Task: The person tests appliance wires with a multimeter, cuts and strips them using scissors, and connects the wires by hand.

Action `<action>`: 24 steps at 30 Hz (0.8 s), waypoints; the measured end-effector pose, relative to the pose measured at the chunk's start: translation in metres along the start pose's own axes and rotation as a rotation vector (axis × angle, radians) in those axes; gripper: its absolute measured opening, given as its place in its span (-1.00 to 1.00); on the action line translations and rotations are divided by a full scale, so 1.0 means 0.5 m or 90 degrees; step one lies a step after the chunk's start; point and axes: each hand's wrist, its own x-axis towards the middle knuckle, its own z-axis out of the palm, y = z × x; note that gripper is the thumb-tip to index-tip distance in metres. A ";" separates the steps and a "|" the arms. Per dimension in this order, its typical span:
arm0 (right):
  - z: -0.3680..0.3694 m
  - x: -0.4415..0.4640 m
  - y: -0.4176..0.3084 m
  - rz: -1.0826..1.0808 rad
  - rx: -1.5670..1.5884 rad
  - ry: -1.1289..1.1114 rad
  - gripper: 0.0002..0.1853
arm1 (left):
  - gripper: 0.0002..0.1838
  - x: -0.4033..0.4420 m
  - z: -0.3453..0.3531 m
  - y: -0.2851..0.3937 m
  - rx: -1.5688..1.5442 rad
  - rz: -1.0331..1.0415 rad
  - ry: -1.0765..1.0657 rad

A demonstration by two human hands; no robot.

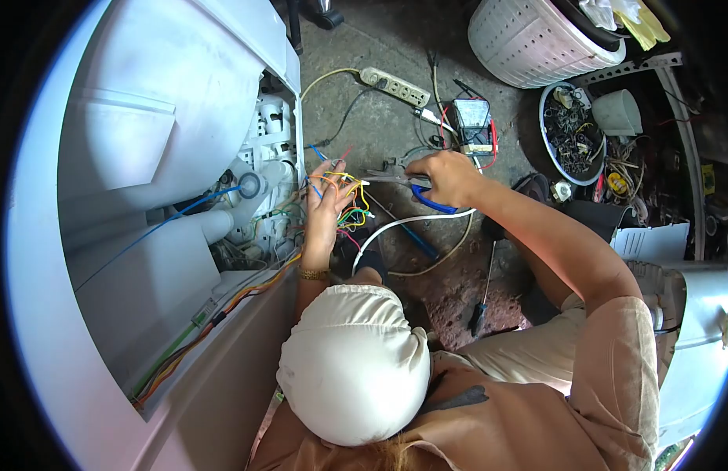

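My left hand (323, 206), with a gold-coloured watch band (314, 275) at the wrist, has its fingers curled around a bundle of thin coloured wires (353, 215). Yellow, orange, blue, red and green strands fan out between and beyond the fingers. In my right hand (452, 182) is a pair of pliers with blue handles (433, 202). Their metal jaws (386, 178) point left toward the wires, close to a small white wire end. Whether the jaws touch a wire I cannot tell.
An opened white appliance (156, 78) with a wiring harness (215, 318) stands left. On the floor are a power strip (395, 86), a multimeter (473, 125), a screwdriver (483, 302) and a tub of metal parts (572, 133). A white-capped head (354, 365) fills the lower middle.
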 end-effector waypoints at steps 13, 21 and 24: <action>-0.017 0.025 -0.037 -0.033 -0.073 -0.068 -0.57 | -0.50 0.003 -0.005 -0.019 0.085 -0.036 -0.040; 0.045 0.040 -0.073 -0.019 -0.126 -0.029 -0.71 | -0.46 0.005 -0.006 -0.033 0.086 -0.019 -0.074; 0.066 0.044 -0.072 -0.033 -0.125 -0.015 -0.72 | -0.43 0.008 -0.012 -0.028 0.072 -0.018 -0.062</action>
